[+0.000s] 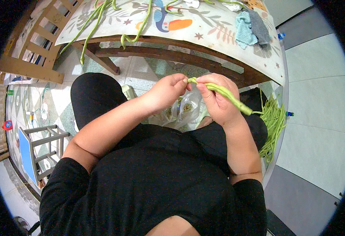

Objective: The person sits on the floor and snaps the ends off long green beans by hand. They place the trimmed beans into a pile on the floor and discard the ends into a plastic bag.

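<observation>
Now the long bean (224,94) sits over my lap, its tip pinched between both hands: left hand (165,92) nipping the end, right hand (216,103) clamped along it. I judge a short, clean snap best, dropping bits into the plastic bag (184,112) below, the surface (204,29) ahead.

The person wears a black short-sleeved top and black trousers, forearms bare.

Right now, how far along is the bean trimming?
Done: some scraps sit in the clear plastic bag between the knees. In hand: both the left hand and right hand pinch one long bean at its tip. Left: a pile of beans at the right, more beans on the table.
</observation>
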A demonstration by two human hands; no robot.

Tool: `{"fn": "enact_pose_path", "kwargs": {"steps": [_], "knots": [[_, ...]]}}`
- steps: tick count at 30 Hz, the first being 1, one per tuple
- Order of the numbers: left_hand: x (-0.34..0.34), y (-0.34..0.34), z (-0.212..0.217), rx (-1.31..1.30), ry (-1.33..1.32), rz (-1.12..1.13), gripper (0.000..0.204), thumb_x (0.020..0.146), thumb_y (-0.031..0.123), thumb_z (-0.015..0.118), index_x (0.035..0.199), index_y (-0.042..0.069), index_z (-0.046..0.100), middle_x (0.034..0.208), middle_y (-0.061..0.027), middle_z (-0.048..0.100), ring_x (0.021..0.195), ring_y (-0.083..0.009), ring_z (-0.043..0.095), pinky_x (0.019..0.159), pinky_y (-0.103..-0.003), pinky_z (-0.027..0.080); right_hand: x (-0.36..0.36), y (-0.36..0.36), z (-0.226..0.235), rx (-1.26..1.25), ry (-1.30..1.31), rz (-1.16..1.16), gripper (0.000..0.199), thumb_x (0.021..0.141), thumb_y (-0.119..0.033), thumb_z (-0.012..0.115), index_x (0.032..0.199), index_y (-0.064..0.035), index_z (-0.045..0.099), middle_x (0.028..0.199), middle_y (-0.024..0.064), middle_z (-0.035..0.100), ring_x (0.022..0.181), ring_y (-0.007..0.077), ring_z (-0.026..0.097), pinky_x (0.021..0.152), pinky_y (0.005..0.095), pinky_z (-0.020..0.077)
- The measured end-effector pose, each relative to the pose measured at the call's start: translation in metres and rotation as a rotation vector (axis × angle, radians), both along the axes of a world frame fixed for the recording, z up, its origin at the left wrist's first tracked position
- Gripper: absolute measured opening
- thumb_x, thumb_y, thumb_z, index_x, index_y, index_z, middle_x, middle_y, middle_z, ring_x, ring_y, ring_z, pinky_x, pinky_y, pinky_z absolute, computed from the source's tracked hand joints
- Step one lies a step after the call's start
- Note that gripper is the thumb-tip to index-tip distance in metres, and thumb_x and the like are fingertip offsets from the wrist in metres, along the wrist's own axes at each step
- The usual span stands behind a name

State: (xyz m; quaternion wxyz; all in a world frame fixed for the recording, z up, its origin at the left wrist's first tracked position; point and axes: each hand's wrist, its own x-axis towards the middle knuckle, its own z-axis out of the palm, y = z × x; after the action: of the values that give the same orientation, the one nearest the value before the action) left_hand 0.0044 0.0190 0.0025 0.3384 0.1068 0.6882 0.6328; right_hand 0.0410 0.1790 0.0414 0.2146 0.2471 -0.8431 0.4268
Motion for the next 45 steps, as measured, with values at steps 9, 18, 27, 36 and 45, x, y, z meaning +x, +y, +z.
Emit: {"fn": "enact_pose_path", "kwargs": {"steps": [9, 18, 27, 36, 45], "knots": [[0.020, -0.001, 0.003, -0.369, 1.088, -0.693, 0.009, 0.070, 0.012, 0.049, 0.075, 0.005, 0.047, 0.064, -0.0134, 0.055, 0.061, -0.0345, 0.055, 0.052, -0.043, 0.044, 0.001, -0.002, 0.000, -0.165, -0.341, -0.113, 0.012, 0.083, -0.013, 0.052, 0.080, -0.0010, 0.054, 0.068, 0.0017, 0.054, 0.058, 0.0089, 0.047, 0.053, 0.0231, 0.0393], [-0.008, -0.013, -0.025, 0.303, -0.100, 0.140, 0.027, 0.090, 0.030, 0.036, 0.086, 0.008, 0.051, 0.058, 0.0034, 0.034, 0.050, -0.0059, 0.028, 0.043, -0.020, 0.024, -0.015, 0.020, -0.001, -0.806, -0.574, -0.119, 0.025, 0.087, -0.027, 0.048, 0.076, -0.0049, 0.054, 0.053, -0.0040, 0.042, 0.045, 0.0027, 0.035, 0.041, 0.0169, 0.0265], [-0.030, -0.025, -0.072, 0.720, -0.753, 0.601, 0.020, 0.086, 0.030, 0.041, 0.083, 0.010, 0.043, 0.056, 0.0038, 0.029, 0.047, -0.0083, 0.024, 0.043, -0.023, 0.020, -0.014, 0.024, -0.006, -0.715, -0.652, -0.098, 0.026, 0.088, -0.025, 0.044, 0.082, -0.0029, 0.054, 0.056, -0.0020, 0.044, 0.050, 0.0040, 0.038, 0.047, 0.0167, 0.0308], [-0.020, 0.000, -0.117, 0.821, -0.720, 0.593, 0.016, 0.083, 0.026, 0.047, 0.079, 0.011, 0.047, 0.072, -0.0043, 0.050, 0.074, -0.0224, 0.046, 0.082, -0.034, 0.034, -0.014, 0.018, -0.009, -0.664, -0.769, -0.091, 0.024, 0.088, -0.027, 0.044, 0.084, -0.0053, 0.055, 0.058, -0.0032, 0.046, 0.051, 0.0035, 0.039, 0.048, 0.0164, 0.0318], [-0.007, 0.003, -0.092, 0.350, -0.403, 0.271, 0.027, 0.086, 0.018, 0.045, 0.109, 0.004, 0.045, 0.090, -0.0045, 0.056, 0.083, -0.0146, 0.054, 0.076, -0.027, 0.041, -0.014, 0.015, -0.018, -0.445, -0.836, -0.042, 0.017, 0.085, -0.021, 0.050, 0.084, -0.0047, 0.056, 0.064, -0.0031, 0.050, 0.055, 0.0027, 0.043, 0.051, 0.0159, 0.0350]]}}
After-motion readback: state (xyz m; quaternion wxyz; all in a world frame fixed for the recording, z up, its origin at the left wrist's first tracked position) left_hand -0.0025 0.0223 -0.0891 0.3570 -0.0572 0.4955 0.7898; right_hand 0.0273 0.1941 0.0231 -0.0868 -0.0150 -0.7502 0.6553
